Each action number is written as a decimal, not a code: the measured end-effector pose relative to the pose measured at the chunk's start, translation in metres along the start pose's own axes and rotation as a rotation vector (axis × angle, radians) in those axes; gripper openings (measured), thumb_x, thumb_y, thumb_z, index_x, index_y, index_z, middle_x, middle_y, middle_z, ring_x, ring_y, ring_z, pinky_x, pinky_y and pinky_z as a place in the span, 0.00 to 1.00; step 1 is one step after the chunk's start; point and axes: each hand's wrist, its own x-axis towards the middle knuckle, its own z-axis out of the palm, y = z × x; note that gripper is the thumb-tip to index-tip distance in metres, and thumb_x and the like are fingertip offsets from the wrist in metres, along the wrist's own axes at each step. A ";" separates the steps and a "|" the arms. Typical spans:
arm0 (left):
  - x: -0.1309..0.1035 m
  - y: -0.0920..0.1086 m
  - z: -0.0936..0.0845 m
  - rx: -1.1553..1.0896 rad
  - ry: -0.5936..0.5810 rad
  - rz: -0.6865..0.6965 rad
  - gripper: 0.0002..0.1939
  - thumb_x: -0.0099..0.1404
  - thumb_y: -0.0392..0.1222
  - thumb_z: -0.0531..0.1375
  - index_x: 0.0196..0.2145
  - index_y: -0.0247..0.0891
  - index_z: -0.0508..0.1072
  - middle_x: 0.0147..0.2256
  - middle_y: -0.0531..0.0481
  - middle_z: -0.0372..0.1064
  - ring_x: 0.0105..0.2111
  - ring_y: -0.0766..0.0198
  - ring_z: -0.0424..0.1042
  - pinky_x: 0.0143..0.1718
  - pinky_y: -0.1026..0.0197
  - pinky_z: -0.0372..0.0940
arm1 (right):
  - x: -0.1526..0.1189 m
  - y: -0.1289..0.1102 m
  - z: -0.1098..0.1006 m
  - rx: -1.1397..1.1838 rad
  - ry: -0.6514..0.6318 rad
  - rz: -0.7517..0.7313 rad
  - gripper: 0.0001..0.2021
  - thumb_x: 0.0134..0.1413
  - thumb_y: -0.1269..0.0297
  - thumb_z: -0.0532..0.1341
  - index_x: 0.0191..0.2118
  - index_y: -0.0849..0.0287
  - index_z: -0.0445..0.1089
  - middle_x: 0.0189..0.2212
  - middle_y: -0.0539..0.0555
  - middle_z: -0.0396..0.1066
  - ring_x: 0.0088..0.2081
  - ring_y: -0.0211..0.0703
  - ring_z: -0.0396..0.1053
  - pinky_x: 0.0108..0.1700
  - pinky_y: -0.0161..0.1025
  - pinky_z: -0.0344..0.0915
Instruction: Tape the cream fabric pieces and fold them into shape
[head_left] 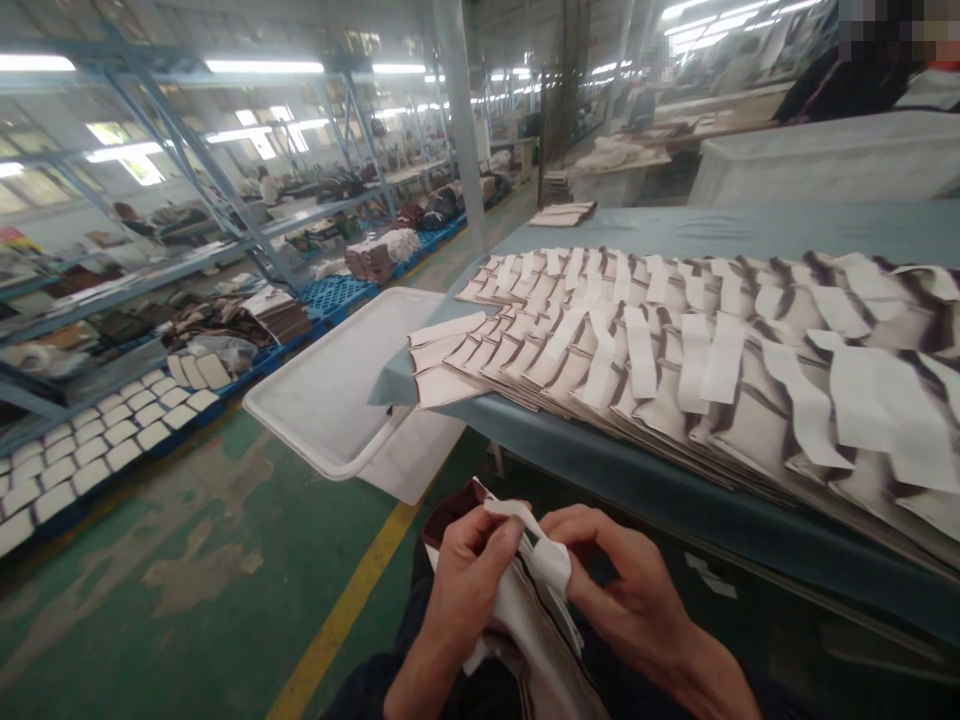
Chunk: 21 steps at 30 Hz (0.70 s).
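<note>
Low in the head view, my left hand (476, 565) pinches the top edge of a beige and dark brown fabric piece (536, 655), together with one end of a white strip (551, 562). My right hand (619, 580) is closed on the strip's other part, just right of the left hand. The fabric hangs down from the hands over my lap. Beyond them, overlapping beige fabric pieces (517, 350) lie in rows on a table, with loose white strips (640, 352) across them.
The table (517, 420) has a blue-green cover and its edge runs just beyond my hands. A white plastic bin (330, 400) stands at its left end. Stacked pieces (112, 430) sit on pallets at left. A person (847, 70) is at the upper right.
</note>
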 end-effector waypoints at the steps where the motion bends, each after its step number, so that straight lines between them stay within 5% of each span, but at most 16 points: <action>1: 0.000 -0.001 0.000 -0.027 0.004 -0.013 0.21 0.59 0.56 0.68 0.38 0.33 0.82 0.32 0.49 0.76 0.30 0.63 0.68 0.35 0.64 0.63 | -0.002 -0.001 0.005 0.074 0.016 0.110 0.03 0.59 0.69 0.62 0.33 0.56 0.72 0.31 0.53 0.78 0.31 0.41 0.75 0.30 0.34 0.70; 6: 0.000 -0.007 0.000 -0.099 0.023 -0.044 0.23 0.58 0.59 0.68 0.30 0.33 0.78 0.23 0.54 0.67 0.24 0.68 0.59 0.27 0.66 0.56 | -0.009 -0.003 0.020 0.400 0.092 0.587 0.13 0.49 0.58 0.71 0.27 0.59 0.69 0.23 0.48 0.69 0.25 0.36 0.64 0.27 0.32 0.64; 12: 0.000 -0.006 -0.003 -0.063 0.038 -0.048 0.25 0.56 0.62 0.67 0.28 0.33 0.76 0.23 0.54 0.65 0.23 0.68 0.57 0.25 0.66 0.54 | -0.012 -0.004 0.023 0.849 -0.048 0.943 0.16 0.49 0.52 0.71 0.31 0.59 0.70 0.21 0.46 0.69 0.18 0.30 0.57 0.20 0.27 0.52; 17: -0.002 -0.004 -0.013 -0.025 0.030 -0.074 0.27 0.57 0.64 0.66 0.30 0.32 0.77 0.23 0.54 0.65 0.24 0.68 0.57 0.25 0.66 0.53 | -0.024 0.010 0.017 0.993 -0.246 1.046 0.21 0.54 0.43 0.63 0.33 0.60 0.73 0.15 0.45 0.64 0.11 0.28 0.45 0.15 0.28 0.46; 19: -0.002 -0.003 -0.017 0.008 0.018 -0.054 0.27 0.57 0.64 0.66 0.29 0.32 0.77 0.23 0.54 0.64 0.24 0.68 0.57 0.26 0.66 0.53 | -0.028 0.018 0.010 0.844 -0.303 1.033 0.27 0.59 0.38 0.57 0.33 0.61 0.74 0.16 0.49 0.68 0.13 0.32 0.54 0.17 0.30 0.54; 21: -0.003 -0.002 -0.020 0.046 0.002 -0.021 0.26 0.59 0.63 0.65 0.29 0.32 0.76 0.24 0.53 0.64 0.25 0.67 0.56 0.26 0.65 0.53 | -0.028 0.024 0.001 0.478 -0.230 0.890 0.26 0.61 0.39 0.57 0.36 0.59 0.76 0.26 0.54 0.76 0.23 0.39 0.68 0.26 0.34 0.66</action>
